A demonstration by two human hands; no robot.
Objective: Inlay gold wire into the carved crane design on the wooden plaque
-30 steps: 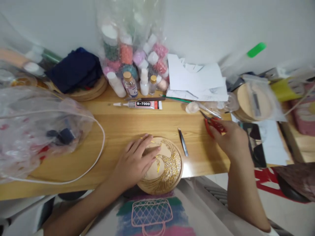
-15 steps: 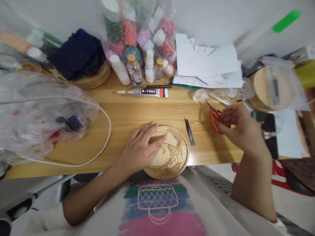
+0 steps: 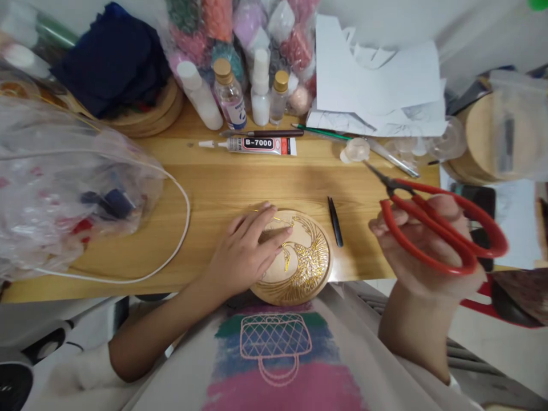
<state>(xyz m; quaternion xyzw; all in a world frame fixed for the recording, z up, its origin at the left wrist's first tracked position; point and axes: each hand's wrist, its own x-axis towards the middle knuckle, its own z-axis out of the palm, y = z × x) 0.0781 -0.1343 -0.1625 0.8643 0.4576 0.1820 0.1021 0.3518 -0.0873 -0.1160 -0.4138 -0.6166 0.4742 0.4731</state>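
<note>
A round wooden disc (image 3: 310,265) with a raised gold bird design lies at the table's front edge. My left hand (image 3: 244,248) rests flat on its left part, fingers stretched out over the design. To the right, my right hand (image 3: 428,251) is raised, palm up, with red-handled scissors (image 3: 432,222) lying across its fingers, tips pointing up and left. Black tweezers (image 3: 335,221) lie on the table between the disc and my right hand.
A B-7000 glue tube (image 3: 261,145), small bottles (image 3: 231,97) and papers (image 3: 377,80) line the back. At the left lie a plastic bag (image 3: 72,188) and a white cable (image 3: 187,217). Wooden rounds (image 3: 483,137) stand at the right.
My right hand has turned palm up and lifted the scissors off the table toward the camera. My left hand stays on the disc. The view has shifted slightly.
</note>
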